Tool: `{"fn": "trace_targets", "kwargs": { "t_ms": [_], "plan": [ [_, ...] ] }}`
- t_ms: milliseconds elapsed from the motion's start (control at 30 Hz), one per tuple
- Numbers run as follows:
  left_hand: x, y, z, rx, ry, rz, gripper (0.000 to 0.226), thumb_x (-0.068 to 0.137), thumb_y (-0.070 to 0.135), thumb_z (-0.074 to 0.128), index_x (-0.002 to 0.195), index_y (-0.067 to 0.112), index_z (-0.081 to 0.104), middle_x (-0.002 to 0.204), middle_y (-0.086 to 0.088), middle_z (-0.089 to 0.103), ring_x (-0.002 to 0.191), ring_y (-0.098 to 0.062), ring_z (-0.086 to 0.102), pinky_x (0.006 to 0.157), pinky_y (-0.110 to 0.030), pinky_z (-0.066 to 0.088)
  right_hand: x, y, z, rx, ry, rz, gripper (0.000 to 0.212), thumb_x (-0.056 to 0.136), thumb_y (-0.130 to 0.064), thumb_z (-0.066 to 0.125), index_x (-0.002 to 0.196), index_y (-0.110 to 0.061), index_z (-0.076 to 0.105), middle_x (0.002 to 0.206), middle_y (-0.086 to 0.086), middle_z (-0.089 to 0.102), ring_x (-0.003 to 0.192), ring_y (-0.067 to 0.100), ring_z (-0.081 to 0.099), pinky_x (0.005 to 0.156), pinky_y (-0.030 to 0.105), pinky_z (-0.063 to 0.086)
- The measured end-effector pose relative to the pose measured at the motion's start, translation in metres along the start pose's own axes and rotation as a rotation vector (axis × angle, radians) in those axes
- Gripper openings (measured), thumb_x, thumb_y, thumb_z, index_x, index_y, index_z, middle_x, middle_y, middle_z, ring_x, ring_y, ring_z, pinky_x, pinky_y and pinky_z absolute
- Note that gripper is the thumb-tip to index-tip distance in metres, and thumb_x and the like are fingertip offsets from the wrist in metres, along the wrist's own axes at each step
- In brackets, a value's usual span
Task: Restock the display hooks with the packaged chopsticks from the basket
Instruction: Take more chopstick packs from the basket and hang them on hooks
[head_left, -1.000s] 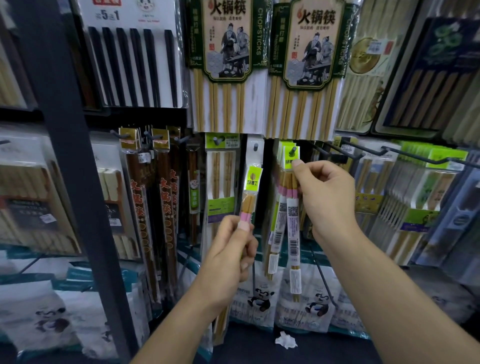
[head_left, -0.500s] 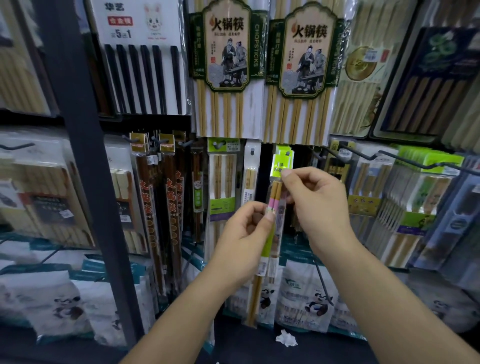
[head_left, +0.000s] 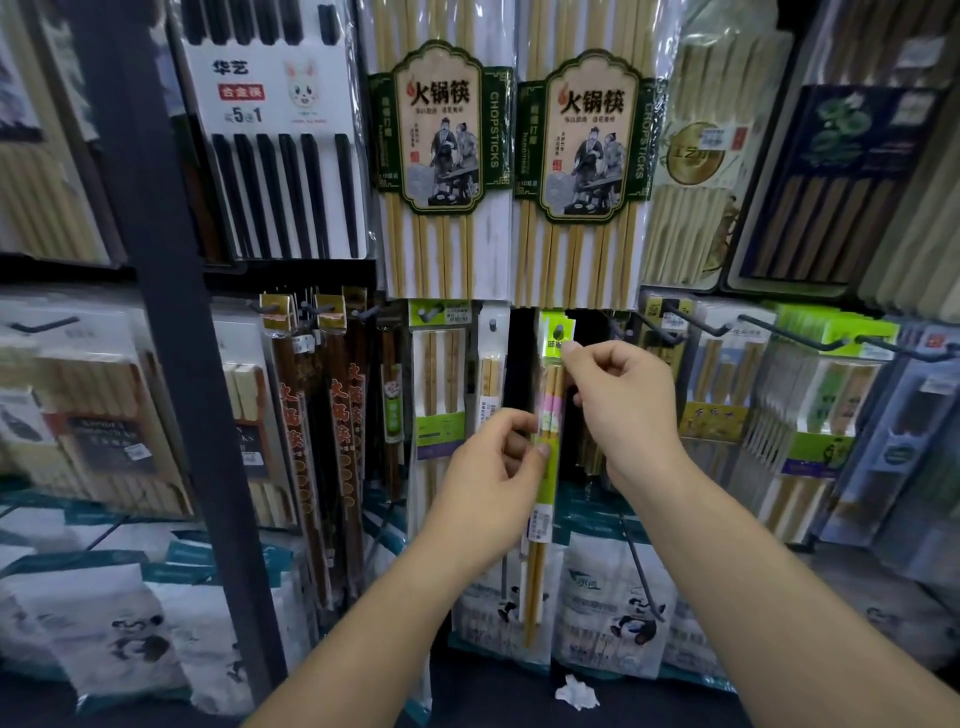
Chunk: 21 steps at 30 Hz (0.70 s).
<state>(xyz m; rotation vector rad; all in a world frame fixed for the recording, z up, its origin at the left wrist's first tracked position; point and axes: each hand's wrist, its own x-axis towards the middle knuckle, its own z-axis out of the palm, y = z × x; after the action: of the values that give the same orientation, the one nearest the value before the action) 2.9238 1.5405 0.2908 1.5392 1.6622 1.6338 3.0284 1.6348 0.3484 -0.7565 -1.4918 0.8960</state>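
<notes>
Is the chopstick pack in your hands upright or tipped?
Upright: the chopstick pack runs near vertical, green header on top, the left hand pinching its middle, the right hand its header.

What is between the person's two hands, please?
In the head view, a narrow chopstick pack with a green header, upright; the left hand pinches its middle, the right hand its top.

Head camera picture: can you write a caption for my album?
Left hand and right hand pinch a green-labelled chopstick pack at its display hook.
</notes>
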Motion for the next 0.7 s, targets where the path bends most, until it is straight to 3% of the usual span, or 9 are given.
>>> {"fn": "trace_targets", "kwargs": {
  "t_ms": [200,233,300,367,400,467,500,600,700],
  "plan": [
    [0.003,0.001,-0.006,0.457,0.04,0.105,0.028,0.102,0.043,0.05,0.125,0.028,0.053,0.107,0.014,0.061,0.096,-0.005,0.062,0.082,-0.035,0.057,-0.015,0.022,-0.012,-0.141,-0.047,-0.105,0.015,0.093,-0.037,0.07,0.081,-0.029,0.067,0.072,-0.016,0.066,0.066,-0.002,0.059,0.058,0.009,0.044],
    [0.005,0.002,-0.004,0.409,0.058,0.1,0.03,0.103,0.044,0.049,0.128,0.028,0.052,0.111,0.015,0.061,0.103,-0.006,0.062,0.086,-0.031,0.056,-0.018,0.026,-0.012,-0.153,-0.064,-0.101,0.009,0.093,-0.038,0.07,0.09,-0.03,0.067,0.079,-0.017,0.066,0.072,-0.004,0.06,0.061,0.008,0.044],
    [0.01,0.006,0.002,0.204,0.038,0.048,0.029,0.104,0.046,0.047,0.132,0.04,0.05,0.112,0.029,0.059,0.112,0.003,0.059,0.087,-0.017,0.049,-0.022,0.034,-0.012,-0.193,-0.151,-0.071,0.031,0.096,-0.043,0.064,0.125,-0.031,0.061,0.111,-0.019,0.065,0.095,-0.008,0.059,0.076,0.01,0.047],
    [0.017,0.011,0.012,-0.01,-0.018,-0.022,0.028,0.104,0.048,0.044,0.128,0.062,0.046,0.115,0.047,0.055,0.114,0.021,0.051,0.09,-0.005,0.042,-0.024,0.043,-0.011,-0.199,-0.301,-0.031,0.056,0.102,-0.05,0.05,0.154,-0.037,0.034,0.152,-0.012,0.044,0.133,0.0,0.046,0.107,0.026,0.042],
    [0.021,0.011,0.017,-0.1,-0.037,-0.057,0.031,0.105,0.048,0.042,0.134,0.059,0.043,0.129,0.048,0.05,0.122,0.022,0.045,0.1,-0.009,0.04,-0.026,0.045,-0.01,-0.174,-0.372,-0.017,0.061,0.103,-0.054,0.042,0.159,-0.041,0.022,0.162,-0.015,0.03,0.145,0.003,0.033,0.118,0.033,0.033],
    [0.03,0.009,0.025,-0.211,-0.045,-0.121,0.055,0.107,0.048,0.041,0.159,0.037,0.027,0.161,0.022,0.032,0.145,0.004,0.03,0.118,-0.025,0.029,-0.028,0.05,-0.008,-0.104,-0.476,-0.002,0.06,0.1,-0.063,0.032,0.155,-0.052,0.01,0.166,-0.023,0.014,0.151,-0.003,0.016,0.125,0.033,0.019],
    [0.034,0.008,0.027,-0.253,-0.048,-0.145,0.06,0.107,0.048,0.041,0.162,0.035,0.019,0.166,0.014,0.025,0.145,0.0,0.026,0.116,-0.025,0.026,-0.029,0.052,-0.006,-0.082,-0.506,0.001,0.056,0.099,-0.067,0.027,0.15,-0.059,0.007,0.165,-0.026,0.01,0.15,-0.007,0.013,0.124,0.028,0.016],
    [0.044,0.003,0.031,-0.356,-0.031,-0.182,0.062,0.107,0.05,0.04,0.162,0.039,0.014,0.167,0.012,0.022,0.135,0.003,0.025,0.102,-0.018,0.026,-0.031,0.062,-0.001,-0.056,-0.543,-0.004,0.05,0.094,-0.077,0.018,0.14,-0.071,0.001,0.163,-0.033,0.001,0.143,-0.021,0.006,0.114,0.009,0.012],
    [0.049,-0.003,0.037,-0.413,-0.005,-0.188,0.058,0.108,0.049,0.037,0.161,0.041,0.015,0.166,0.013,0.024,0.134,0.004,0.026,0.099,-0.013,0.027,-0.028,0.075,0.009,-0.02,-0.554,0.021,0.055,0.098,-0.071,0.015,0.15,-0.064,-0.001,0.164,-0.033,0.0,0.144,-0.02,0.004,0.117,0.015,0.012]
  ]
}}
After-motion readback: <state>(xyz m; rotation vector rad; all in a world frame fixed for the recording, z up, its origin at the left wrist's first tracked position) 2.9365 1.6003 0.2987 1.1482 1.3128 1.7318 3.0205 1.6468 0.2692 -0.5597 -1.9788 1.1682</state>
